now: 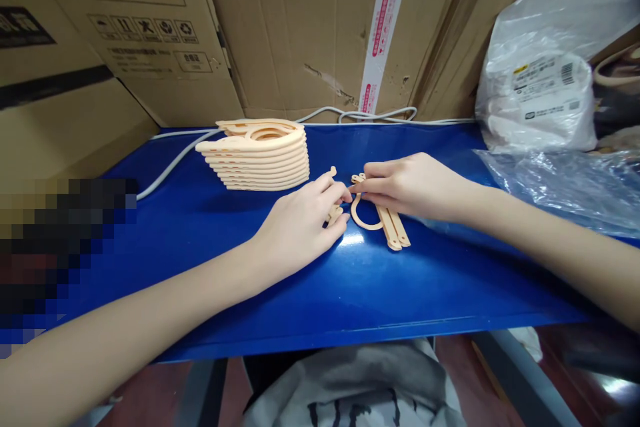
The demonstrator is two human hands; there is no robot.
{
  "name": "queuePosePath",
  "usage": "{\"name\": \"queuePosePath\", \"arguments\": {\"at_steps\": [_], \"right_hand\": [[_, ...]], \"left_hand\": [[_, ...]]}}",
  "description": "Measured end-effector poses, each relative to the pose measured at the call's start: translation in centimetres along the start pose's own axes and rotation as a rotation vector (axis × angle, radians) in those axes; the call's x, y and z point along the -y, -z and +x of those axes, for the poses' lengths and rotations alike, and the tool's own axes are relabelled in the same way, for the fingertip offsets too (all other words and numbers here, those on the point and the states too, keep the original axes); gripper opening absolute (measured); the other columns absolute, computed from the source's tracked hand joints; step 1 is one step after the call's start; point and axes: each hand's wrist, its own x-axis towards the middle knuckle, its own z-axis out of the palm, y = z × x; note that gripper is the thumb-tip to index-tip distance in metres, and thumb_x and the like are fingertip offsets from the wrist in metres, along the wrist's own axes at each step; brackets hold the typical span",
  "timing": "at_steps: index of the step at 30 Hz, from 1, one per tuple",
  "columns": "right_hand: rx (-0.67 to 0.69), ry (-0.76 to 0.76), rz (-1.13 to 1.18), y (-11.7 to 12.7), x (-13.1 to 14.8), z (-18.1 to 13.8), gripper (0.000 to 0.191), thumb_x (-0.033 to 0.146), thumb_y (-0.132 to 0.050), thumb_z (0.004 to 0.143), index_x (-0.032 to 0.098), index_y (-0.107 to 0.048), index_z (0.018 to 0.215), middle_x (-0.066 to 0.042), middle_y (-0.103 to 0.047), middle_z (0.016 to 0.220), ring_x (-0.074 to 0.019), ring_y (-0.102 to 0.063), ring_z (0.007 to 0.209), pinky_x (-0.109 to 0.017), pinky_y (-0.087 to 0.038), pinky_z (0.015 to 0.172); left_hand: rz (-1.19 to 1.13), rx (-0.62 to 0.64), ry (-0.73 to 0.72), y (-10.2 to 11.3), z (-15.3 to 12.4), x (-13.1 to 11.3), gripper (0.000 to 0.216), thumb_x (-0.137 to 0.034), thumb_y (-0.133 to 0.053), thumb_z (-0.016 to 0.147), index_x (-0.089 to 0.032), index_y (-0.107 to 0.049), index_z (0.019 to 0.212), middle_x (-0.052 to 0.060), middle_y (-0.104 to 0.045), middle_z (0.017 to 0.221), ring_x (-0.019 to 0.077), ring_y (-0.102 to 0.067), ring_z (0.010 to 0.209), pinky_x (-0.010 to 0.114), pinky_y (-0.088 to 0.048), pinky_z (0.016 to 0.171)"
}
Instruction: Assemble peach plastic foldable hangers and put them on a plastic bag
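On the blue tabletop, my left hand (313, 217) is closed round a beige plastic piece (333, 215), which shows only between and above the fingers. Just to its right, my right hand (415, 187) grips the upper part of a beige folding hanger (395, 230) from above, fingers pressed together. The hanger's curved ring and two parallel arms stick out below that hand. The fingertips of both hands nearly meet, and whether the two pieces join cannot be seen. Behind my left hand lies a neat stack of similar beige folding hangers (260, 160).
Cardboard boxes (310, 47) wall off the back and left. A white cable (170, 173) runs along the rear edge. Clear plastic film (565, 180) and a white wrapped bundle (543, 100) lie at the right. The table's front edge (350, 340) is close to my lap.
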Motion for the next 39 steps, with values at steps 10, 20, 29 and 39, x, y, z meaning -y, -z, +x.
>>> {"name": "queuePosePath", "arguments": {"at_steps": [10,20,29,39], "right_hand": [[0.03,0.301,-0.291,1.1,0.9,2.4,0.04,0.009,-0.029,0.099,0.021,-0.065,0.085,-0.006,-0.064,0.081,-0.0188,-0.056,0.074,-0.035,-0.037,0.064],[-0.601,-0.424,0.645,-0.5,-0.1,-0.7,0.014,0.034,-0.06,0.089,0.022,-0.059,0.083,0.0,-0.061,0.072,-0.0136,-0.053,0.061,-0.03,-0.042,0.058],[-0.515,-0.514,1.137,-2.3,1.2,-0.9,0.015,0.032,-0.064,0.088,0.019,-0.062,0.081,0.0,-0.061,0.082,-0.0144,-0.06,0.077,-0.029,-0.049,0.071],[-0.563,-0.45,0.913,-2.6,0.8,-1.4,0.017,0.037,-0.062,0.091,0.02,-0.063,0.086,-0.001,-0.062,0.089,-0.0167,-0.062,0.081,-0.032,-0.05,0.076]], "left_hand": [[-0.088,-0.052,0.081,-0.3,0.1,0.3,0.013,-0.014,-0.049,0.091,-0.019,-0.054,0.102,0.005,-0.062,0.105,0.018,-0.063,0.079,0.03,-0.045,0.062],[-0.055,-0.121,-0.13,-0.5,0.2,-1.6,0.017,-0.027,-0.054,0.095,-0.019,-0.051,0.081,0.005,-0.064,0.097,0.0228,-0.057,0.097,0.036,-0.045,0.087],[-0.023,0.061,-0.38,-0.1,-0.2,-1.5,0.035,-0.035,-0.041,0.104,-0.011,-0.059,0.122,0.011,-0.064,0.127,0.0253,-0.052,0.123,0.04,-0.033,0.106],[0.181,-0.133,-0.243,0.6,-0.5,-1.1,0.023,-0.038,-0.059,0.094,-0.015,-0.061,0.093,0.005,-0.066,0.088,0.0244,-0.058,0.085,0.038,-0.038,0.079]]}}
